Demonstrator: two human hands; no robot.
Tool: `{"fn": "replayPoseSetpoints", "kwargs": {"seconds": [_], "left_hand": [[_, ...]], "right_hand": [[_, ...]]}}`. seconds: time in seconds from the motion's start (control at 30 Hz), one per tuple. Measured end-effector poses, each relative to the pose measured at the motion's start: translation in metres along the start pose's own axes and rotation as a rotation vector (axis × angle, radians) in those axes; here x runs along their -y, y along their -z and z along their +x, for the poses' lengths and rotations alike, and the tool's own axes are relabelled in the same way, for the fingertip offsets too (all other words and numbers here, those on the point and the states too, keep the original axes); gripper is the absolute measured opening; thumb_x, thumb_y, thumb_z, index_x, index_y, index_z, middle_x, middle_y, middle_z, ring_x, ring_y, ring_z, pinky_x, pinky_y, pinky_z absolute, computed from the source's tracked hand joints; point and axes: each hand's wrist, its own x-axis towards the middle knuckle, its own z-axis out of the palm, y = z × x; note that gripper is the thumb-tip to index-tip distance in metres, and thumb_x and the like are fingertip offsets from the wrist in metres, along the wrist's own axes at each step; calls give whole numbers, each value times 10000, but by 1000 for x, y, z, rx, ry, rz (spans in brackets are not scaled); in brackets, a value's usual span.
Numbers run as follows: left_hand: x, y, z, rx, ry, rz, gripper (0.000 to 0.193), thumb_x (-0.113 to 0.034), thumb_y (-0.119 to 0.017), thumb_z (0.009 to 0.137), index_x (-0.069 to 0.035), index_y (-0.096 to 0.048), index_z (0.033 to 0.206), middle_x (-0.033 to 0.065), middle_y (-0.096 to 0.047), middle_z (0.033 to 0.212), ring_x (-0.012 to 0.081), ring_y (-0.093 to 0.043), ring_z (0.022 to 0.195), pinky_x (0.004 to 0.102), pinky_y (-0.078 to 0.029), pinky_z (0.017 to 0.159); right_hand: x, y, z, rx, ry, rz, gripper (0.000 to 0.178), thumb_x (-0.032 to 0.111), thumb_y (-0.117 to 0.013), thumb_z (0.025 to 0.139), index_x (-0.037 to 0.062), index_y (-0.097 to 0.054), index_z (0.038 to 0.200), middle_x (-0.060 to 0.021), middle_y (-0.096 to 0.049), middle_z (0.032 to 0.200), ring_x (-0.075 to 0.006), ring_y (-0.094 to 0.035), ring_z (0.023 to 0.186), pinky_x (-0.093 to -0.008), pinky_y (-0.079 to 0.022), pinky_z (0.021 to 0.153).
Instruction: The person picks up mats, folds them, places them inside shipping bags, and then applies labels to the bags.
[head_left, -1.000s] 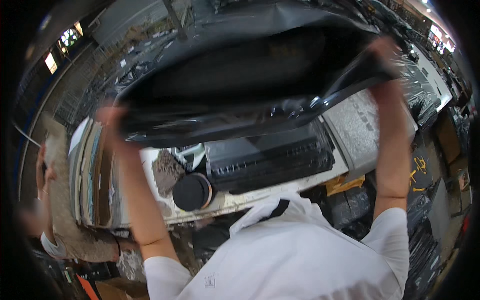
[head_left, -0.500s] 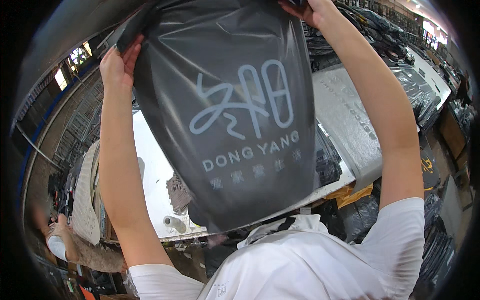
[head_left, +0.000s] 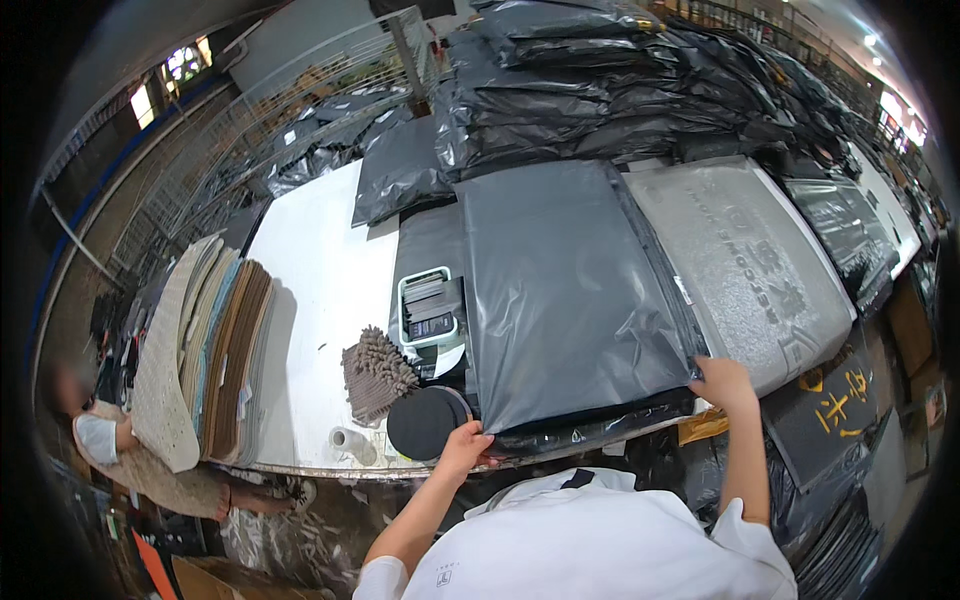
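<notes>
A large black plastic bag lies flat on a stack of similar black bags at the table's near edge, its plain side up. My left hand pinches the bag's near left corner between thumb and fingers. At the near right corner, my right hand is closed on the bag's edge, the fingertips partly hidden. Just left of my left hand is a round black disc. Beyond that sit a brown shaggy cloth and a small white-rimmed tray of cards.
On the white table, folded mats stand in a row at the left. A grey plastic-wrapped pack lies right of the stack. Filled black bags are piled behind. A white tube stands near the front edge. Another person is at the far left.
The black bag, held up high with its printed side facing me, now lies plain side up on the stack. Both my hands have come down to its near corners.
</notes>
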Motion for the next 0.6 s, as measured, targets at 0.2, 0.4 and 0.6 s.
{"fn": "replayPoseSetpoints", "kwargs": {"seconds": [0.2,0.4,0.6], "left_hand": [[-45,33,1,331,158,643,158,-165,-487,894,-23,-547,928,83,-651,756,123,-606,567,239,-479,475],[-135,70,60,-243,-457,948,131,-51,-544,808,-21,-633,899,57,-631,695,105,-572,547,252,-452,494],[-144,104,156,-528,-777,1461,274,-178,-740,625,-68,-595,830,83,-562,847,300,-540,855,387,-444,735]], "right_hand": [[138,23,58,-712,372,411,570,318,-645,760,47,-466,1229,-148,-444,1284,-287,-370,1233,-428,-269,1015],[144,-73,101,-686,274,238,733,407,-667,699,86,-390,1297,-125,-301,1390,-293,-218,1317,-513,-152,1048],[144,-75,102,-706,305,267,738,397,-683,683,83,-399,1288,-127,-328,1373,-296,-230,1312,-511,-150,1046]]}}
